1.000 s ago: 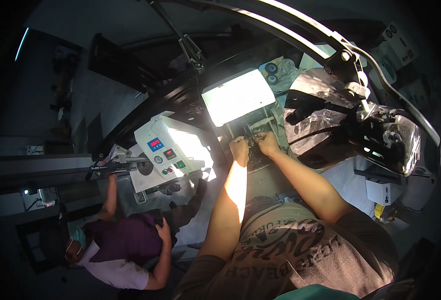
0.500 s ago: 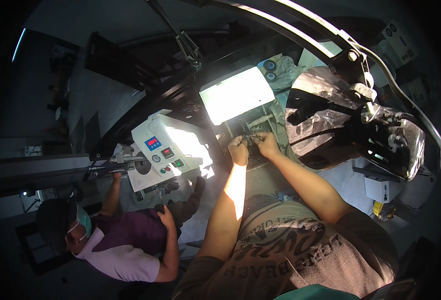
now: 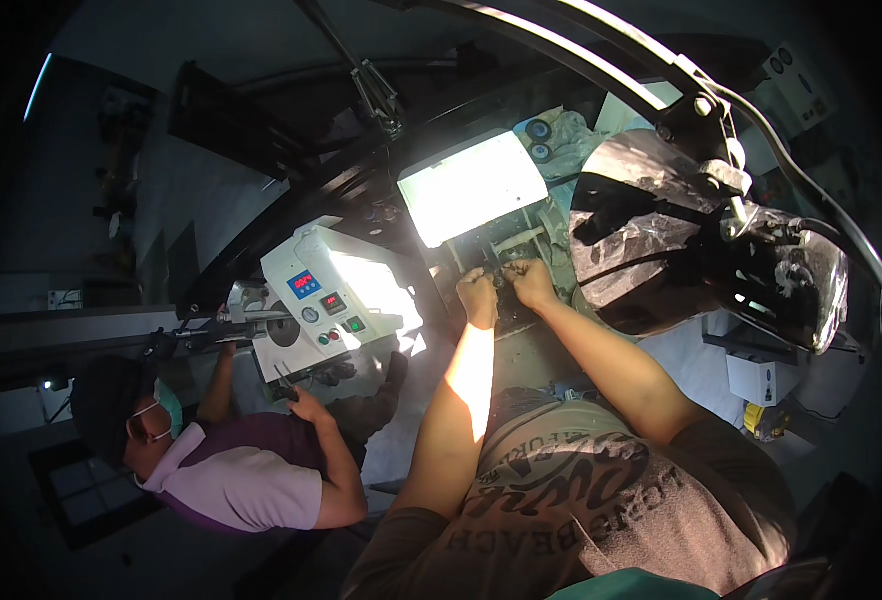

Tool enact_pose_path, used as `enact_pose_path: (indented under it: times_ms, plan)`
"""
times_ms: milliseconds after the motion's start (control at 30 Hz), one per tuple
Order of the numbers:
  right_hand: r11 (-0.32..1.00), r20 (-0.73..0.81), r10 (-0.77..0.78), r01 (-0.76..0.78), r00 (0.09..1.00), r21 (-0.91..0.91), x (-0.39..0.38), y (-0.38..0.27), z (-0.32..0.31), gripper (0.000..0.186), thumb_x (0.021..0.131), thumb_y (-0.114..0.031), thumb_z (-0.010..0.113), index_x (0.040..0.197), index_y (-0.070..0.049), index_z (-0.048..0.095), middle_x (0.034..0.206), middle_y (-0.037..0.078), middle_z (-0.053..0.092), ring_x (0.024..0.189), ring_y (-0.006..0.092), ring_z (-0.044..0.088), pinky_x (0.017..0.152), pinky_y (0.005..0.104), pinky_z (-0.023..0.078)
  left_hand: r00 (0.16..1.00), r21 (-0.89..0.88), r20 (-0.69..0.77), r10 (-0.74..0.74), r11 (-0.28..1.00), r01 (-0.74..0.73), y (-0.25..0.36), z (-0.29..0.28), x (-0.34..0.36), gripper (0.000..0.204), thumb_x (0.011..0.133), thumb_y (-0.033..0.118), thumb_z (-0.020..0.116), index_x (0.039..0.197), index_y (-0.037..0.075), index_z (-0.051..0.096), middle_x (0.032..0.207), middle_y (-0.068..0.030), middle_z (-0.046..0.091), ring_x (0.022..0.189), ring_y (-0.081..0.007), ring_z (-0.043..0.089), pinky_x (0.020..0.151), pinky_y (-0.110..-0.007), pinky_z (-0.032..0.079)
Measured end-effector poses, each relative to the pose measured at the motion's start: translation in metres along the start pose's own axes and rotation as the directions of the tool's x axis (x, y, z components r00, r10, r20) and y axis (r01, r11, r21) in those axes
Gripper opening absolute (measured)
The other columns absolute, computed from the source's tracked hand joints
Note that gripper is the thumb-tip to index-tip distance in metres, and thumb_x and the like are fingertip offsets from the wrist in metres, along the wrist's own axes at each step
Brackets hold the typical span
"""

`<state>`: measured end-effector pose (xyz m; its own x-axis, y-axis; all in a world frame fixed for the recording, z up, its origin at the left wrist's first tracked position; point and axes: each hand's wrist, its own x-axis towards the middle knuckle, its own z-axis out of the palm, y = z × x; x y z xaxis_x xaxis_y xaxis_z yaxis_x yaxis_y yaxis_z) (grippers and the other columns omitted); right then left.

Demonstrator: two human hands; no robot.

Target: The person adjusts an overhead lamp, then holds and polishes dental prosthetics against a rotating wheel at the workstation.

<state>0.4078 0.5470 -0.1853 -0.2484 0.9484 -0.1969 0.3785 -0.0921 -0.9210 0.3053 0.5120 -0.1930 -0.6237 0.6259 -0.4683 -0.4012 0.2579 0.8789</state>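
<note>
Small dark piece (image 3: 502,279) (shape too shadowed to tell) between the curled left hand (image 3: 477,294) and right hand (image 3: 532,286)

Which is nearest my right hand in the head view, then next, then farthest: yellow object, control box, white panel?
From your right hand:
1. White panel, ahead, slightly left.
2. Control box, to the left.
3. Yellow object, lower right.

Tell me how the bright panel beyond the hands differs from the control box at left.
The panel looks plain, while the control box carries lit displays, a round dial and coloured buttons. The panel sits just beyond the left hand and right hand; the control box stands farther left, beside a co-worker. Both look pale and catch bright light.
</note>
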Motion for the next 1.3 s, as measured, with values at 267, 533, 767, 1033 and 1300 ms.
enact_pose_path:
  times_ms: [267, 533, 767, 1033, 1300]
  plan:
    - [0.998, 0.002, 0.000, 0.000, 1.000, -0.056, 0.000, -0.005, 0.006, 0.011, 0.077, -0.008, 0.063, 0.079, 0.003, 0.067, 0.067, 0.009, 0.065, 0.059, 0.0109, 0.056, 0.059, 0.0283, 0.044, 0.997, -0.026, 0.040, -0.071, 0.997, 0.072, 0.011, -0.010, 0.009, 0.015, 0.070, -0.007, 0.053, 0.083, -0.008, 0.060, 0.059, -0.0042, 0.053, 0.046, -0.0095, 0.046, 0.041, -0.024, 0.034]
    - [0.971, -0.070, -0.129, 0.111, 0.989, -0.211, 0.005, 0.015, 0.012, 0.012, 0.076, -0.009, 0.064, 0.078, 0.002, 0.067, 0.066, 0.013, 0.064, 0.059, 0.0134, 0.057, 0.060, 0.0307, 0.045, 0.976, -0.105, 0.065, -0.206, 0.972, 0.212, 0.016, -0.012, 0.010, 0.011, 0.075, -0.004, 0.048, 0.080, -0.007, 0.058, 0.070, -0.0130, 0.056, 0.056, -0.0210, 0.055, 0.050, -0.032, 0.047]
    - [0.963, -0.057, -0.129, 0.111, 0.990, -0.244, 0.002, 0.011, 0.015, 0.013, 0.076, -0.009, 0.064, 0.081, 0.002, 0.066, 0.069, 0.015, 0.065, 0.061, 0.0156, 0.060, 0.061, 0.0317, 0.045, 0.965, -0.144, 0.064, -0.253, 0.955, 0.260, 0.006, -0.019, 0.015, 0.014, 0.073, -0.007, 0.050, 0.085, -0.008, 0.057, 0.074, -0.0120, 0.056, 0.058, -0.0194, 0.056, 0.047, -0.030, 0.045]
    - [0.973, -0.064, -0.112, 0.097, 0.992, -0.210, 0.000, 0.020, 0.016, 0.014, 0.077, -0.008, 0.063, 0.084, 0.003, 0.067, 0.073, 0.016, 0.066, 0.065, 0.0149, 0.061, 0.063, 0.0303, 0.046, 0.996, -0.187, 0.044, -0.081, 0.978, 0.088, -0.009, -0.017, 0.007, 0.023, 0.074, -0.007, 0.051, 0.095, -0.011, 0.059, 0.074, -0.0107, 0.058, 0.058, -0.0154, 0.054, 0.049, -0.027, 0.043]
    - [0.993, -0.025, -0.111, 0.110, 0.994, -0.035, -0.011, 0.000, 0.012, 0.012, 0.079, -0.004, 0.060, 0.086, 0.004, 0.066, 0.076, 0.012, 0.067, 0.068, 0.0118, 0.060, 0.065, 0.0277, 0.046, 0.994, -0.041, -0.007, 0.111, 0.993, -0.111, -0.020, -0.021, 0.000, 0.027, 0.076, -0.007, 0.052, 0.102, -0.012, 0.057, 0.085, -0.0113, 0.061, 0.072, -0.0138, 0.056, 0.064, -0.024, 0.044]
